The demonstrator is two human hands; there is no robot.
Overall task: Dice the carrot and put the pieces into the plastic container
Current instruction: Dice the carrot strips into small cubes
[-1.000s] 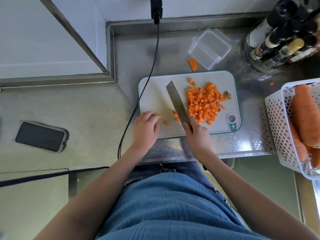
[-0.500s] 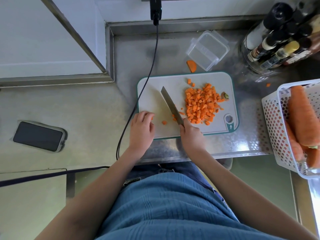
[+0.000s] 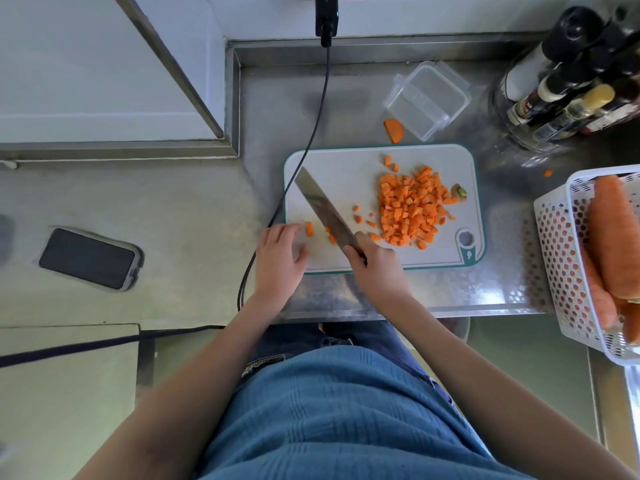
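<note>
Beside the loose left fingers (image 3: pixel 292 233) lies a carrot piece (image 3: pixel 309 229); right fingers (image 3: pixel 363 242) grip the knife (image 3: pixel 323 211).

Bare steel lies between cutting board (image 3: pixel 332 168) and plastic container (image 3: pixel 426 98); only a carrot chunk (image 3: pixel 393 130), seemingly, intrudes

Bare forearms, a blue textured top (image 3: pixel 346 417), dark jeans (image 3: pixel 346 336).

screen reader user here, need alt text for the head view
A person's right hand holds a knife angled across a white cutting board beside a pile of diced carrot, the left hand resting on the board's near left edge. An empty clear plastic container sits behind the board.
</note>
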